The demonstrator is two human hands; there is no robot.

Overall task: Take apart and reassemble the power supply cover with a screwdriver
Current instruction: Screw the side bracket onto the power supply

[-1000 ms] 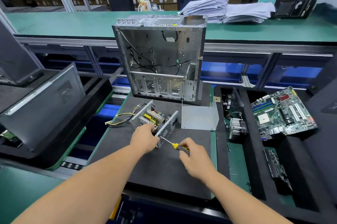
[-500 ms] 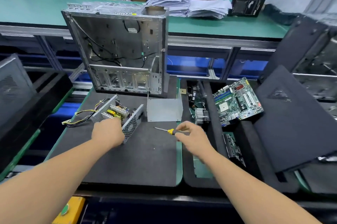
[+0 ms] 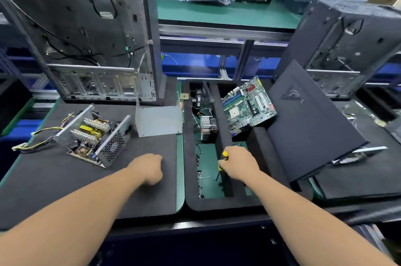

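head view: right hand (image 3: 238,165) grips the yellow-handled screwdriver (image 3: 225,154) over the foam parts tray (image 3: 221,204). left hand (image 3: 147,168) clenched, holding nothing visible, on the black mat (image 3: 65,179). power supply (image 3: 93,135) lies open on the mat, well left of both hands; its bent metal cover (image 3: 158,120) stands apart beside it. judgement: disassembly done, reassembly not yet begun.

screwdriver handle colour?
Yellow with black; the screwdriver shows in the head view, in the right hand.
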